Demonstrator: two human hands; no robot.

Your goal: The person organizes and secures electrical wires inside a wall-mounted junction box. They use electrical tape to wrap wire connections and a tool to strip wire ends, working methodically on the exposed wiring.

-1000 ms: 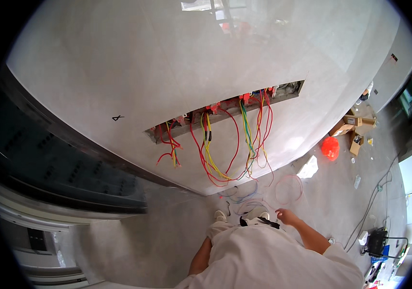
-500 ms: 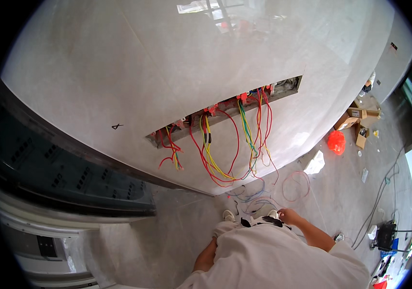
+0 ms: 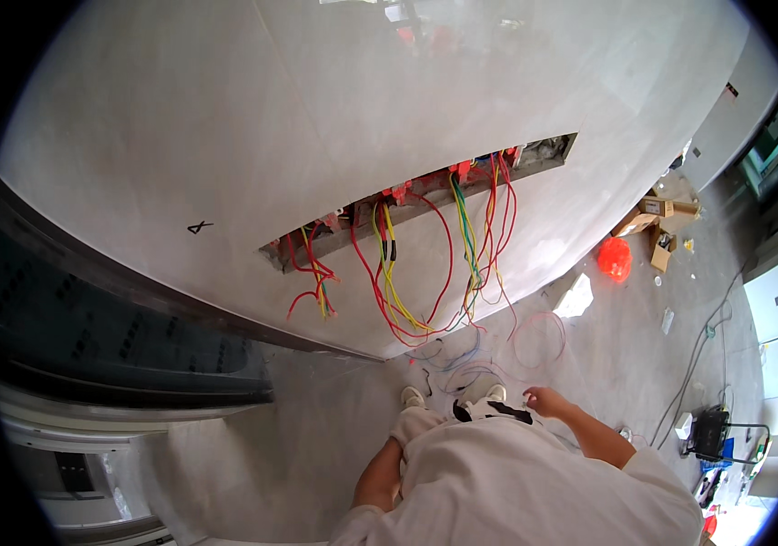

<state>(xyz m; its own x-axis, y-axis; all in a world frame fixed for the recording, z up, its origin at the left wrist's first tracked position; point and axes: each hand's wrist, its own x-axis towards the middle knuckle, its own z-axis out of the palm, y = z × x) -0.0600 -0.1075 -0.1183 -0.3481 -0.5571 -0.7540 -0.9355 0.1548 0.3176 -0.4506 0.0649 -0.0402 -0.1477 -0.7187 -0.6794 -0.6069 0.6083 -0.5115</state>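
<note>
My right hand point(image 3: 546, 401) is held out beside my waist, its fingers curled together; a small pale spot shows at the fingertips, too small to name. My left forearm point(image 3: 378, 473) hangs by my trousers, and its hand is hidden behind the clothing. Ahead, a long slot point(image 3: 544, 156) is cut in the pale wall panel point(image 3: 189, 136). From red fittings point(image 3: 398, 193) in the slot hang red wires point(image 3: 449, 264), yellow wires point(image 3: 387, 273) and green wires point(image 3: 464, 223). Both hands are apart from these wires.
Loose thin wires point(image 3: 539, 341) lie on the floor near my shoes point(image 3: 413, 398). At the right are a red bag point(image 3: 615, 260), cardboard boxes point(image 3: 662, 246), a white scrap point(image 3: 576, 297), a long cable point(image 3: 694, 364) and a black cart point(image 3: 709, 432). A dark recess point(image 3: 125, 318) runs along the left.
The view has shifted a little, so the floor items at the right appear further left. My right hand stays beside my waist with its fingers curled. The hanging wires look the same.
</note>
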